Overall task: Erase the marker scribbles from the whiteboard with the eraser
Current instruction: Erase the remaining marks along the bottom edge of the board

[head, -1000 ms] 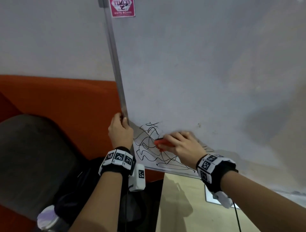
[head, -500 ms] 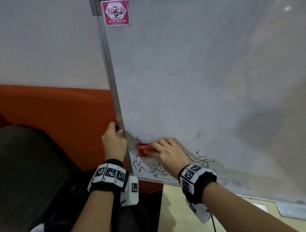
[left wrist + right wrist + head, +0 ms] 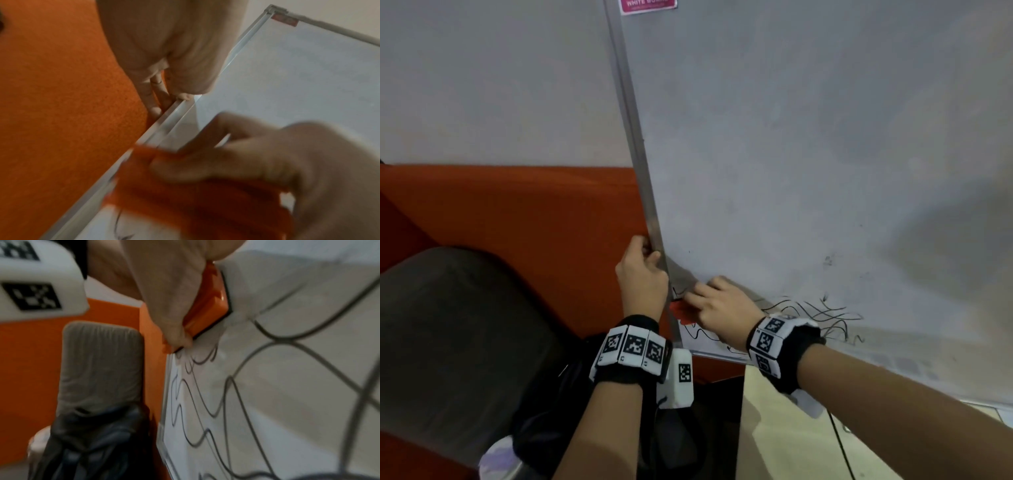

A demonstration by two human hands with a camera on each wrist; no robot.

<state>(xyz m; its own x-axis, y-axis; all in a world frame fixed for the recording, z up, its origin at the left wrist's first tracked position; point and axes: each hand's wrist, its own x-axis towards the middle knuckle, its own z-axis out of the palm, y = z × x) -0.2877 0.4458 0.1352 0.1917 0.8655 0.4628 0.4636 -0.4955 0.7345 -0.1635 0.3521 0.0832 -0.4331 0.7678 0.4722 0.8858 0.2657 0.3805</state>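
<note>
A whiteboard (image 3: 808,154) leans upright with its metal left frame (image 3: 635,137) toward me. Black marker scribbles (image 3: 822,317) cover its lower left corner and show close up in the right wrist view as scribbles (image 3: 257,386). My right hand (image 3: 719,313) grips an orange eraser (image 3: 683,312) and presses it flat on the board beside the frame; the eraser (image 3: 209,305) is mostly under my fingers. My left hand (image 3: 642,270) grips the frame's edge just above the eraser, thumb on the front and fingers (image 3: 153,95) behind. The eraser (image 3: 195,194) is blurred in the left wrist view.
An orange sofa back (image 3: 517,212) stands behind and left of the board. A grey cushion (image 3: 448,335) and a dark bag (image 3: 544,428) lie below my left arm. Pale floor (image 3: 791,445) shows under the board's bottom edge (image 3: 722,356).
My right hand has slid the eraser left and down to the board's left frame, wiping away the upper left scribbles. My left hand keeps its hold on the frame.
</note>
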